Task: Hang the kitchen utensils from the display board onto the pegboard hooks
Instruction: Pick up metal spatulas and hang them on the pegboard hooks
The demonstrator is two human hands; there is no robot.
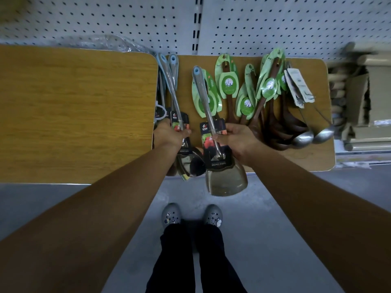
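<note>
Obs.: you are standing at the display board (313,157), looking straight down.

Right hand (234,138): it is gripping a steel spatula (226,180) low on the handle. Fingers and thumb are curling round the shaft where the printed card is wrapped on. The flat blade is hanging past the board's near edge, above the floor. The blue-tipped end is pointing up toward the pegboard (296,24).
Judgement: gripping near the heavy blade is leaving the hanging end free and leading, ready for a hook.

Left hand (170,134): it is wrapping round the shaft of a second steel utensil (190,163), also at its card. The rounded head is sitting at the board's near edge, just beside the spatula blade. You cannot tell whether it is lifted or resting.

Stock: the wooden spoons (229,98) with green cards are lying heaped on the same board, just right of your right hand. The steel ladles (304,137) are lying near the board's right edge. All handles are pointing at the pegboard, probably so the hanging ends are sitting nearest the wall. More blue-tipped handles are lying beside the one in your left hand.

Hooks: none are showing on the visible stretch of pegboard.

Judgement: you are early in the task, taking two pieces at once, and most utensils are not yet hung.
</note>
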